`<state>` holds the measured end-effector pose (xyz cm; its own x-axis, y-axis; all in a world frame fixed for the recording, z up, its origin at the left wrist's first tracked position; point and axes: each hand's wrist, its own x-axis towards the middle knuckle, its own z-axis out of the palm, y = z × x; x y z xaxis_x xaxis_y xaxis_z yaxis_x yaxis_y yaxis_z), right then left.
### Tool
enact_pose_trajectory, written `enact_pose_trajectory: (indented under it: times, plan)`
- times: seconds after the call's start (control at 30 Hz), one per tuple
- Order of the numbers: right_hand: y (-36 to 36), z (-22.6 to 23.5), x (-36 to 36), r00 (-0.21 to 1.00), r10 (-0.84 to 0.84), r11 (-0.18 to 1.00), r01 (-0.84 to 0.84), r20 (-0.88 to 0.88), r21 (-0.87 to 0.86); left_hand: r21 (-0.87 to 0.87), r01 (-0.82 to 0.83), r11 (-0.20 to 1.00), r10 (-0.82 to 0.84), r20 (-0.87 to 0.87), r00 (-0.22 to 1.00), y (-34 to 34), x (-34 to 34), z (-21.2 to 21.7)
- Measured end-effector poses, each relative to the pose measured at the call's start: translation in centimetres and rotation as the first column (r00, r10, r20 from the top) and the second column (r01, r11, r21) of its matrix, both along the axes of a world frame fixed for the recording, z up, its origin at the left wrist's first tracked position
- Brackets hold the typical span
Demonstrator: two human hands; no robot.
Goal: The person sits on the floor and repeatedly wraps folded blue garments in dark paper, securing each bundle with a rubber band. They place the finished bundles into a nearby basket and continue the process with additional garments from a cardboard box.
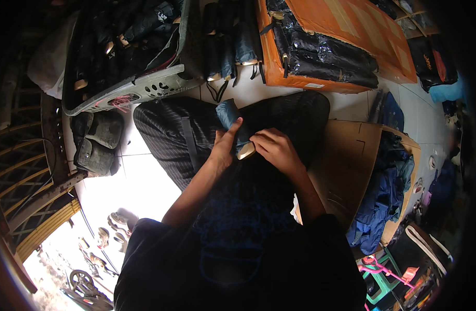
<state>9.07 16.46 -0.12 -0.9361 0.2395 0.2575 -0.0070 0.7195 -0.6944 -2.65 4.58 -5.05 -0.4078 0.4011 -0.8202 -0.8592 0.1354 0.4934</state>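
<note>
1. My left hand (pixel 225 145) wraps closed around a folded dark blue umbrella (pixel 232 122) over my lap.
2. My right hand (pixel 274 147) pinches its tan handle end (pixel 245 151).
3. An orange carton (pixel 321 46) of bagged umbrellas sits on the floor ahead.

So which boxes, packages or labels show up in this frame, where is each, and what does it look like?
Orange cardboard box: top centre-right, open, holding folded umbrellas in shiny black sleeves.
White label: small rectangle on that box's front wall.
Brown cardboard box: right of the lap, open, with blue fabric inside.
Grey plastic basket: top left, full of dark folded umbrellas.
</note>
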Motion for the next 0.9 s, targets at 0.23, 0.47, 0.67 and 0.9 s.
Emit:
enact_pose_trajectory:
  times: [0.23, 0.47, 0.67, 0.9]
  plan:
    - [-0.3, -0.3, -0.2, 1.000, -0.009, 1.000, 0.008, -0.025, -0.029, -0.020, -0.040, 0.999, 0.040, 0.036, 0.999, 0.5, -0.5, 1.0]
    - [-1.5, -0.7, 0.9, 0.987, -0.157, 0.970, 0.146, -0.041, -0.194, 0.008, 0.010, 1.000, -0.011, 0.074, 0.997, 0.9, -0.4, 0.6]
    - [-1.5, 0.8, 0.7, 0.990, -0.125, 0.954, 0.138, 0.066, -0.267, -0.025, -0.038, 0.999, 0.041, 0.102, 0.994, 1.1, -1.1, 2.2]
    - [-2.2, -0.9, 0.8, 0.971, -0.182, 0.705, 0.240, 0.158, -0.667, 0.108, 0.062, 0.992, -0.054, -0.070, 0.996, 1.3, -2.5, 3.2]
